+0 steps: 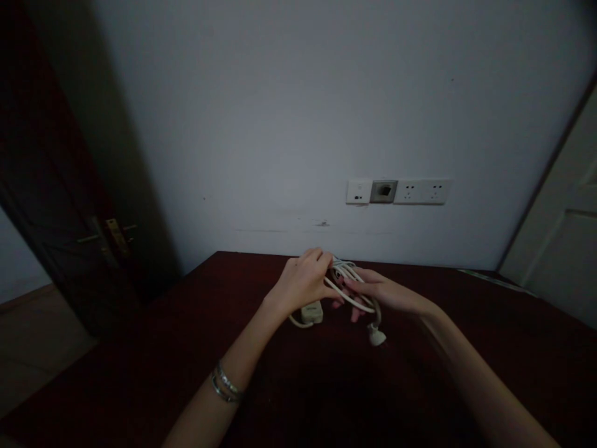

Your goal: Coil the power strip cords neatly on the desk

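A white power cord [351,297], gathered in long loops, is held between my two hands above the dark red table. My left hand [305,277] is closed over the left end of the loops, thumb and fingers on the cord. From the right, my right hand [368,287] wraps the middle of the bundle, its fingertips showing underneath. The cord's plug [375,335] hangs below the right hand with its prongs pointing down to the right. Under my left hand sits the end of a white power strip [312,312], partly hidden, with cord curving out beside it.
The dark red table [186,361] meets a pale wall [280,124]. Wall sockets [422,191] and a grey wall plate [383,191] are mounted above the table. A dark door [60,205] with a brass handle stands at left, a white door [564,224] at right.
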Demonstrator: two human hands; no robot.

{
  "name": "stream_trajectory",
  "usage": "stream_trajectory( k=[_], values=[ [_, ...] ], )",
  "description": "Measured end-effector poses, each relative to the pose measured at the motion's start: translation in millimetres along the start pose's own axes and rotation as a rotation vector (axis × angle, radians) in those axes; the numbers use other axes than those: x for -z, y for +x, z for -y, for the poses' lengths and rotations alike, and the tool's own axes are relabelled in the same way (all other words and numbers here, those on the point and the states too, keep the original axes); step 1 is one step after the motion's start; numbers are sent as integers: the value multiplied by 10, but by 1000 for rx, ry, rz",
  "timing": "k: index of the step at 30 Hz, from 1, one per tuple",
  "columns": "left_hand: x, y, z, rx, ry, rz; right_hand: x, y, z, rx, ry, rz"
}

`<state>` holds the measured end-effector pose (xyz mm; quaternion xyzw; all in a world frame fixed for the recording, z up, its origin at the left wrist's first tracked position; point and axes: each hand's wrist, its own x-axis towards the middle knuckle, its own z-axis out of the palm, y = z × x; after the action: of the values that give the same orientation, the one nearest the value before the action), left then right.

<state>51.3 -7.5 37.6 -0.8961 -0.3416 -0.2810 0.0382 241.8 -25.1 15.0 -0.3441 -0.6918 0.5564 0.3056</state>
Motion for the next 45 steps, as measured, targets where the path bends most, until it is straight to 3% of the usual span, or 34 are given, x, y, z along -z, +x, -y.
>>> stream_trajectory(
  k=[4, 9, 14, 22, 30, 35, 41, 45],
  values=[
    [11, 17, 105, 31, -37, -17, -80, 19, -25, -14, -54, 77],
    [30, 12, 274, 51, -355, 110, -132, 60, -44, 11, -26, 45],
    [59, 14, 422, 100, -759, 281, -167, 105, -43, 64, 209, -25],
    [43, 1, 402, 201, -861, 389, -186, 143, -60, 87, 558, -24],
    [-96, 22, 403, 357, -1283, 503, -186, 175, -113, 147, 665, -77],
    [-177, 72, 401, 523, -1380, 400, -179, 194, -112, 142, 769, -75],
    [-255, 119, 308, 626, -1553, 263, -150, 161, -83, 145, 772, -60],
    [-364, 146, 252, 639, -1827, 282, -166, 162, -75, 181, 783, -111]
  ],
)
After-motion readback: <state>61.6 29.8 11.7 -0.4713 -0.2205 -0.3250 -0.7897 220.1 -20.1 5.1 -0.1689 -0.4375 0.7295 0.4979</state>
